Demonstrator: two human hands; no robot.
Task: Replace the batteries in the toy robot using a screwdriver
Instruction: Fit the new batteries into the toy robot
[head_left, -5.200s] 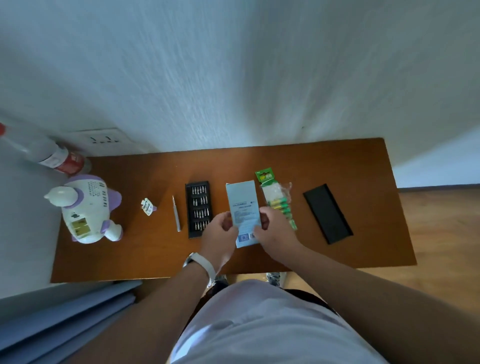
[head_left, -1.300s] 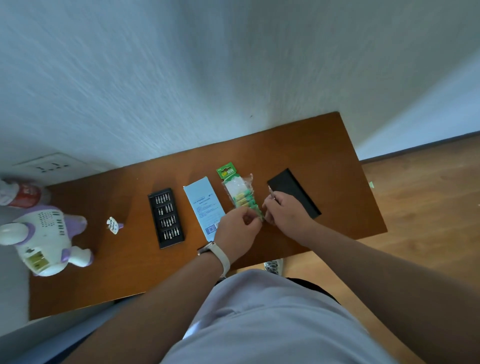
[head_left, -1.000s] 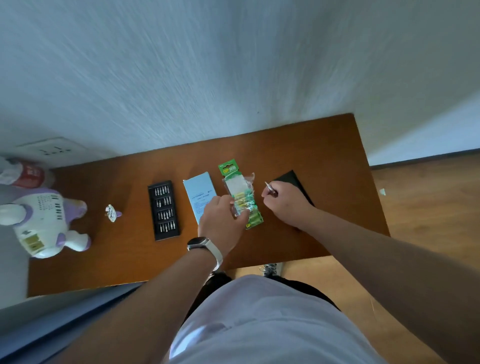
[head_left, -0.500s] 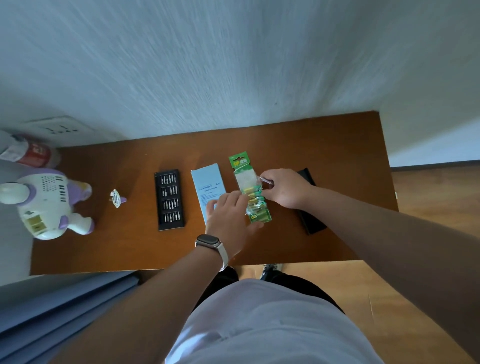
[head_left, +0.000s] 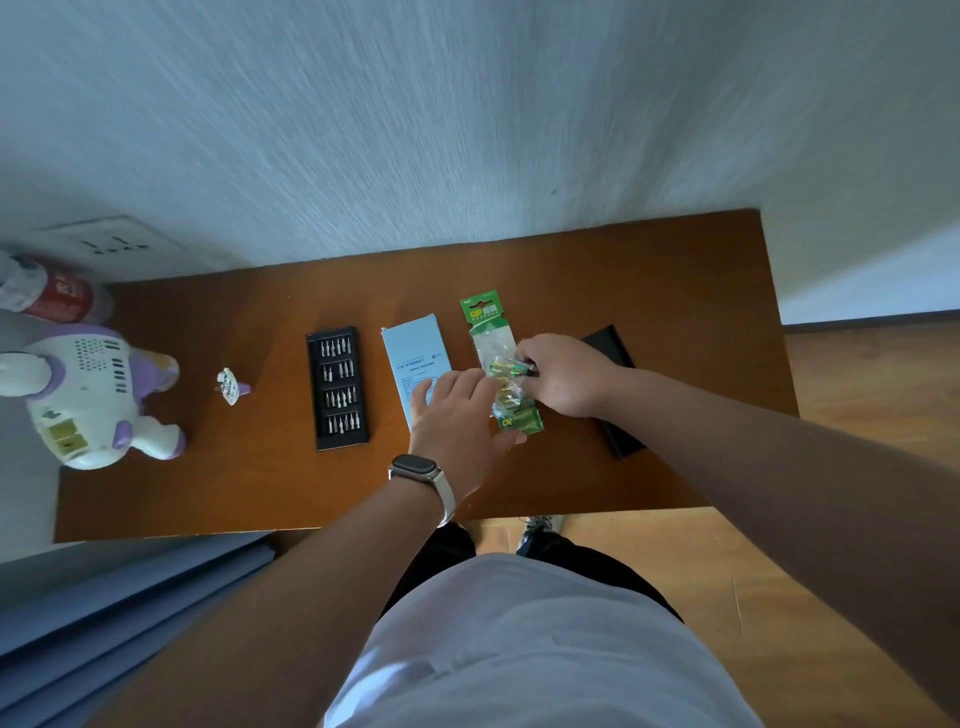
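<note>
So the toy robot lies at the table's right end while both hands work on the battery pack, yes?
No: the head view shows the toy robot at the left end of the table. The left hand and right hand are indeed on the battery pack.

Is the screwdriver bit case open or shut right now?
Open: the black bit case lies uncovered on the table, its rows of bits exposed.
</note>
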